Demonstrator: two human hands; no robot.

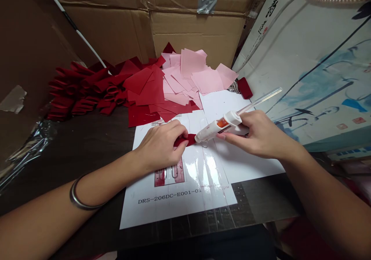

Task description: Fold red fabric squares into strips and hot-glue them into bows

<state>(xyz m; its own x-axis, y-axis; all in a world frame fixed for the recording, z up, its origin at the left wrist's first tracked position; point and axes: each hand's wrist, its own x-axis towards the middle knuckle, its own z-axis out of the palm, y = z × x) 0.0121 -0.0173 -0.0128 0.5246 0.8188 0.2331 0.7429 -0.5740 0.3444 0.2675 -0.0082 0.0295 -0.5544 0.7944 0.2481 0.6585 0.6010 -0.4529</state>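
My left hand (164, 142) pinches a small dark red fabric piece (191, 139) above a taped white sheet (179, 206). The fingers hide part of the piece. In my right hand (256, 134) is a white hot glue gun (216, 128), its nozzle pointing left and meeting the right end of the red piece. A clear glue stick (262, 99) sticks out of the gun's back. Below my left hand, the sheet bears a printed picture (169, 173) with clip shapes on red and pink. A small wire loop lies under the nozzle.
Red fabric squares (147, 86) and pink squares (197, 70) are heaped behind the sheet. Folded red loops (84, 90) are piled at the left. Cardboard (116, 32) walls the back, and a painted white panel (319, 74) leans at the right. A dark red block (245, 88) sits beside metal clips.
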